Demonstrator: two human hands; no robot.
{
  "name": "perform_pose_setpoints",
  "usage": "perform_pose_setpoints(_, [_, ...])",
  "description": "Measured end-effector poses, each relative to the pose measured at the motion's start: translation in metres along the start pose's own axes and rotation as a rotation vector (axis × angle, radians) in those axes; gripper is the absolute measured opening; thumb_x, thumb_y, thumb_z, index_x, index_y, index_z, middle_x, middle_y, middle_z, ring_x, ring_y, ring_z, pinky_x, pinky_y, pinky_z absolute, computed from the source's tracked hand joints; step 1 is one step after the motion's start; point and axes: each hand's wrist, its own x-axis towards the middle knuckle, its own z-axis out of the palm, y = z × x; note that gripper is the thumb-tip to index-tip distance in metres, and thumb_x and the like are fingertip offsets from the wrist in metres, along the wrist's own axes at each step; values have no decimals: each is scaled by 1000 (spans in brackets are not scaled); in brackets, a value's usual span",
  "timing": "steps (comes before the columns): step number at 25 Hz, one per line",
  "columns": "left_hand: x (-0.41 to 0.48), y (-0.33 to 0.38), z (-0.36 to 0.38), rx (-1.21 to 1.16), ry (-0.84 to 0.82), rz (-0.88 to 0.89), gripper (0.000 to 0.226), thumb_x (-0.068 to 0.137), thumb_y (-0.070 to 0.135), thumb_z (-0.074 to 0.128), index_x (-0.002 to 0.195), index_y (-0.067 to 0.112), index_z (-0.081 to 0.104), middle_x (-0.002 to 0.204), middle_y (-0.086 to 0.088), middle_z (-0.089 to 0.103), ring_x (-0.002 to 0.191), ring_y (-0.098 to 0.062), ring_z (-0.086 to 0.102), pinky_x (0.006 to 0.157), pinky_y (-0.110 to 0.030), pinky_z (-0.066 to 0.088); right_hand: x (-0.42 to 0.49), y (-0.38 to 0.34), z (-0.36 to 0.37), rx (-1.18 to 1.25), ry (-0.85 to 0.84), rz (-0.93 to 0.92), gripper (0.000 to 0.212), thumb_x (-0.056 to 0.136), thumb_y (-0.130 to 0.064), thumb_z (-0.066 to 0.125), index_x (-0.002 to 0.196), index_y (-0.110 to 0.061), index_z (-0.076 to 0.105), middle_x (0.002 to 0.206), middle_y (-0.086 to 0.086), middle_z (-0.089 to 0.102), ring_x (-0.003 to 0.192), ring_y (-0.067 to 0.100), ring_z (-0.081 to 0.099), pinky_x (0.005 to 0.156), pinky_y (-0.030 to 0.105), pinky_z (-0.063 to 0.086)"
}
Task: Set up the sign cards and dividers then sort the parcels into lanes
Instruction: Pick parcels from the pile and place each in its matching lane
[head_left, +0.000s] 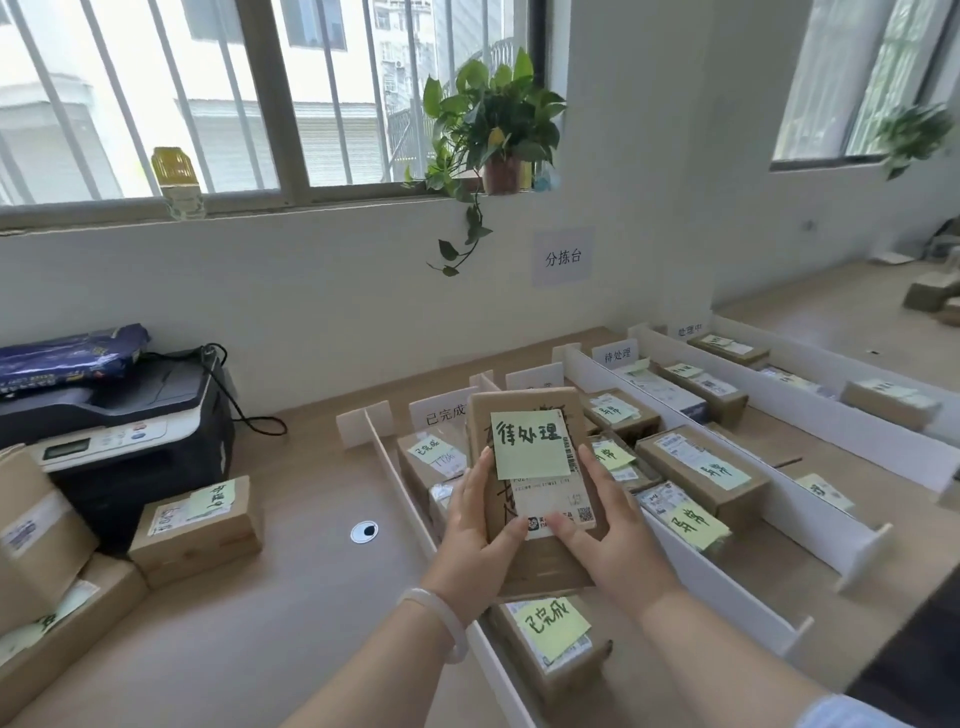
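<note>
I hold a brown cardboard parcel (524, 410) upright in front of me, above the lanes. A green sticky note (530, 446) with handwriting covers its shipping label. My left hand (475, 525) grips its left edge, thumb on the front. My right hand (608, 530) grips its right edge, thumb on the label. White foam dividers (789, 509) split the wooden table into lanes. White sign cards (614, 355) stand at the far ends of the lanes. Several parcels with green notes lie in the lanes, such as one near me (550, 644) and one further right (701, 473).
A black-and-white printer (119, 426) stands at the left with a blue bag on top. Unsorted parcels (197, 525) lie by it on the table. A round cable hole (364, 531) sits in the tabletop. A potted plant (498, 130) hangs from the windowsill.
</note>
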Motion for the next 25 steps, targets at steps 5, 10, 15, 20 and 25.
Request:
perform_pose_setpoints(5, [-13,3,22,71,-164,24,78,88,43,59,134,76,6,159,19,10,147,-7,17,114,-33,31,-32,12,-23,-26,128,28,78,85,-46,69,142,-64,18,143,-12,37,118,2,39,94,27,39])
perform_pose_setpoints(10, [-20,12,56,138,-224,92,79,83,51,52,134,76,-2,158,25,7,145,-5,19,117,-35,29,-58,25,-49,-56,236,37,77,84,-44,70,136,-67,17,134,-17,37,127,4,36,100,27,37])
perform_pose_setpoints(15, [-8,26,103,160,-242,132,80,81,57,52,141,69,0,159,22,7,147,-5,16,120,-44,27,-56,50,-92,-54,288,24,78,84,-45,70,136,-67,17,139,-16,37,129,3,38,101,27,38])
perform_pose_setpoints(20, [12,50,179,182,-253,181,81,95,41,55,131,77,-7,157,28,2,146,-4,15,115,-30,28,-41,87,-164,-101,279,-1,75,87,-49,64,132,-70,8,133,-22,32,117,-6,31,99,24,36])
perform_pose_setpoints(25, [35,79,292,144,-238,161,80,95,42,55,130,79,-7,158,27,2,146,-8,16,117,-39,31,-24,139,-267,-127,274,-2,78,88,-48,64,137,-64,6,128,-22,33,117,-4,31,103,29,36])
